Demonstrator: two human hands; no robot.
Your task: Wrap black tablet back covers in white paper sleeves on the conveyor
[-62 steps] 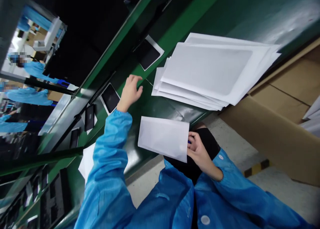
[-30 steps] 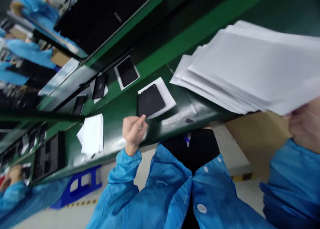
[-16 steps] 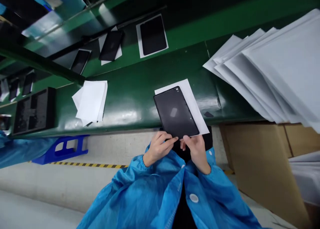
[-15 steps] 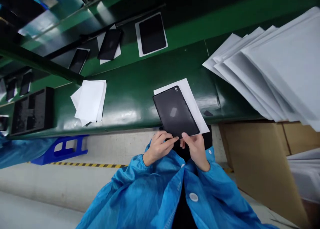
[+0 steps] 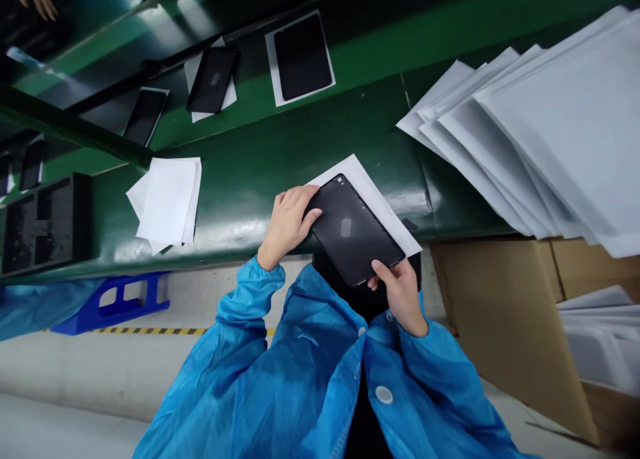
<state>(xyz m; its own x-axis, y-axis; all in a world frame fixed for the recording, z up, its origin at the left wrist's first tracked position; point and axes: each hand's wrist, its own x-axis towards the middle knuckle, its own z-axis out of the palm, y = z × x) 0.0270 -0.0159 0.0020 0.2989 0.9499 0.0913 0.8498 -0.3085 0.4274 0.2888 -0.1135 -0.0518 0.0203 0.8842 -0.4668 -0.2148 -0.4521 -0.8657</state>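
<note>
A black tablet (image 5: 353, 229), its plain back facing up with a pale patch in the middle, lies slantwise over a white sheet (image 5: 373, 185). It hangs partly past the front edge of the green bench. At its near right corner my right hand (image 5: 400, 289) is closed, thumb on top and fingers underneath. My left hand (image 5: 290, 222) grips the tablet's left edge near the far corner, thumb on the back face. Part of that corner is hidden by the fingers.
A stack of large white envelopes or sheets (image 5: 565, 132) fans out on the right. White papers (image 5: 169, 202) and a black tray (image 5: 47, 222) lie left. Several devices, including a tablet (image 5: 303, 55), rest on the far strip. Below right stands a cardboard box (image 5: 510, 325).
My left hand has moved from the tablet's near edge up to its far left edge. The tablet has turned slightly, and my right hand keeps its near right corner.
</note>
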